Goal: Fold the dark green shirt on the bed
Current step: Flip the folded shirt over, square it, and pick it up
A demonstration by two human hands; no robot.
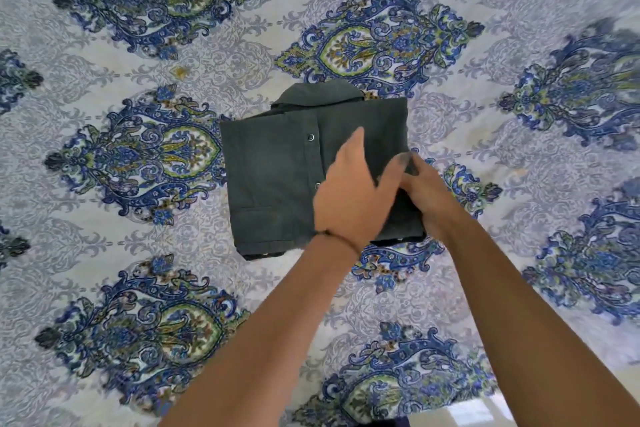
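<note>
A head-camera view looked down on a bed covered by a pale bedspread [104, 55] printed with large blue and green paisley medallions.

Near the centre lay the dark green shirt [270, 170], already folded into a compact rectangle. Its collar [318, 95] poked out at the far edge, and a line of snap buttons [310, 137] ran down the front. At the near edge, darker under-layers showed slightly past the top layer.

The left hand [346, 198], with a thin thread band [337, 240] at the wrist, lay flat on the right half of the shirt, fingers straight and close together, pressing down.

Just to its right, the right hand [426, 191] sat at the shirt's right edge. It appeared to pinch that edge, thumb on top and fingers curled underneath, though motion blur softened the detail.

Likely risks:
- If the right hand pulled or lifted the edge while the flat hand eased its pressure, the stacked layers could slide apart and the fold could open.
- Tugging sideways could skew the rectangle or leave the near edge more ragged.
- The bedspread could drag and wrinkle under the bundle.
</note>
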